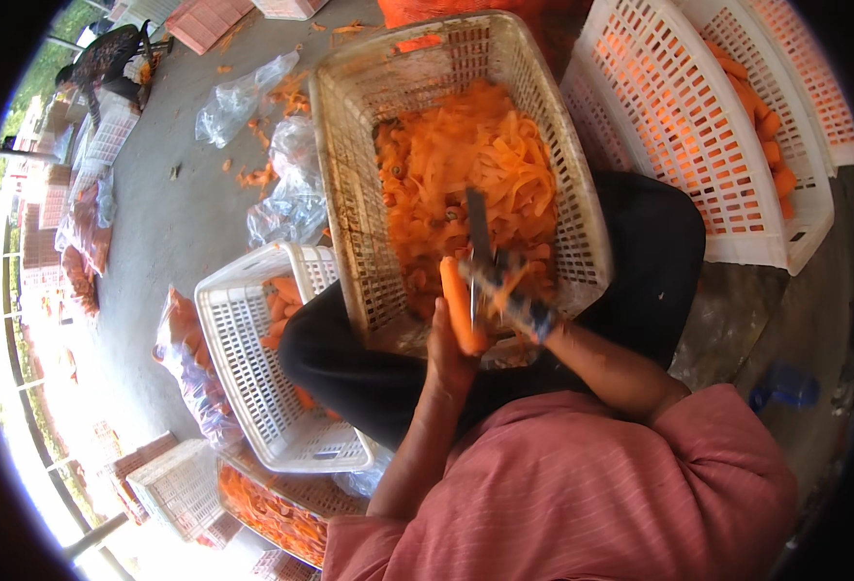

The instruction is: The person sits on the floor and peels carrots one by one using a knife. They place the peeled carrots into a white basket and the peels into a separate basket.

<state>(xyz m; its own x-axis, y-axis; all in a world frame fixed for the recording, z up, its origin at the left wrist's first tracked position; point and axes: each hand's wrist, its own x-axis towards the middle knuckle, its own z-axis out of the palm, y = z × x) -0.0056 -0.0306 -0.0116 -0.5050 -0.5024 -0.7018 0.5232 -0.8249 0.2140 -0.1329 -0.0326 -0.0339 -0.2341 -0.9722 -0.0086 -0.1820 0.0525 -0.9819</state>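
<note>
My left hand (450, 347) grips the lower end of a peeled-looking orange carrot (460, 305), which points up and away from me. Close against the carrot's right side, my right hand (510, 294) is closed around a peeling tool (477, 221); motion blurs this hand, and its fingers look covered with scraps or a wrapping. A dark flat strip of the tool sticks out forward, and a shiny metal part lies along the carrot. Both hands are above the near end of a stained plastic crate (339, 210), which holds a heap of carrot peelings (470, 145) and cut carrot ends.
A white crate (234, 378) with carrots stands by my left knee. Tall white crates (681, 123) with carrots rise at my right. Clear plastic bags (296, 181) and scraps litter the floor. Behind on the left is a crate of peelings (274, 516). A person (111, 62) bends over crates far left.
</note>
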